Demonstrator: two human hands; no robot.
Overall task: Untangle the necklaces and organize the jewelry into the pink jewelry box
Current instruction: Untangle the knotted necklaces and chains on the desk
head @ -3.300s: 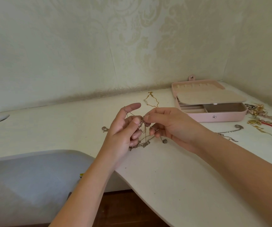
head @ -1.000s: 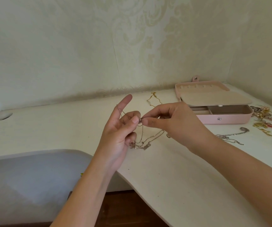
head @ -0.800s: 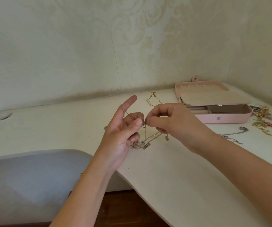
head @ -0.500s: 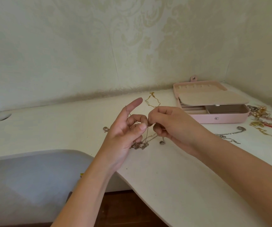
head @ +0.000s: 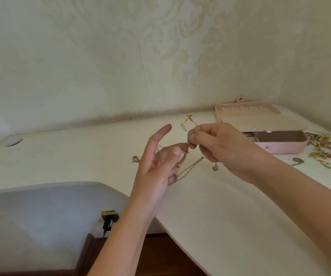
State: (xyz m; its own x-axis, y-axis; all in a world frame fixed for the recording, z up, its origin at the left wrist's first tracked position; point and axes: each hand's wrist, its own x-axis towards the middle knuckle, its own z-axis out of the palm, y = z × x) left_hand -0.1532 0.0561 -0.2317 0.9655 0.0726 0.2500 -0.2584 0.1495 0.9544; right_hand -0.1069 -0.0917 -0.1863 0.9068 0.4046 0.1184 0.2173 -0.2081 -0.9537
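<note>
A tangle of thin gold necklaces [head: 182, 166] hangs between my two hands above the white desk. My left hand [head: 158, 168] holds it with the index finger straight up and a chain looped over that finger; the thumb and other fingers curl round the strands. My right hand [head: 218, 148] pinches the knot at its top with thumb and fingertips. A small round pendant [head: 215, 167] dangles below the right hand. The pink jewelry box [head: 280, 145] stands open at the back right, its lid laid back and a beige tray over its compartments.
A gold necklace [head: 188, 122] lies near the wall behind my hands. A pile of gold, pink-bead and red-cord jewelry [head: 327, 152] sits right of the box, and a silver chain [head: 298, 161] lies before it. The desk edge curves round a grey chair [head: 41, 216].
My right hand has lifted the pinched knot slightly up and right, stretching the strands away from my left hand. The left index finger stays raised.
</note>
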